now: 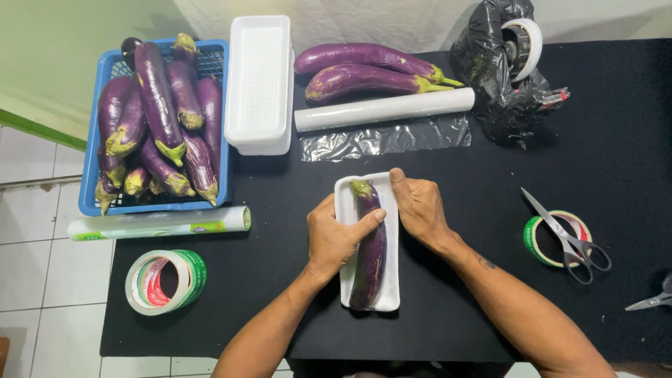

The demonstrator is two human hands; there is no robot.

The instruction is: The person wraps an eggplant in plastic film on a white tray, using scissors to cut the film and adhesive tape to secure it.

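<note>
We see one eggplant [371, 245] lying in white foam tray [390, 294] at worktop [462, 308] centre. Left hand [334, 238] grips eggplant, right hand [418, 206] clasps tray edge. Unwrapped yet; cling film roll [383, 109] untouched, crate [94, 189] full.

Three eggplants lie loose on the black table: one in the white tray [392, 280] under the hands, and two [364, 70] beside the cling film roll [385, 110]. The blue basket [94, 189] holds roughly ten more, though overlaps hide some. There are two wrap rolls, a stack of white trays [259, 84], one pair of scissors [570, 241] and several tape rolls [164, 281].
</note>
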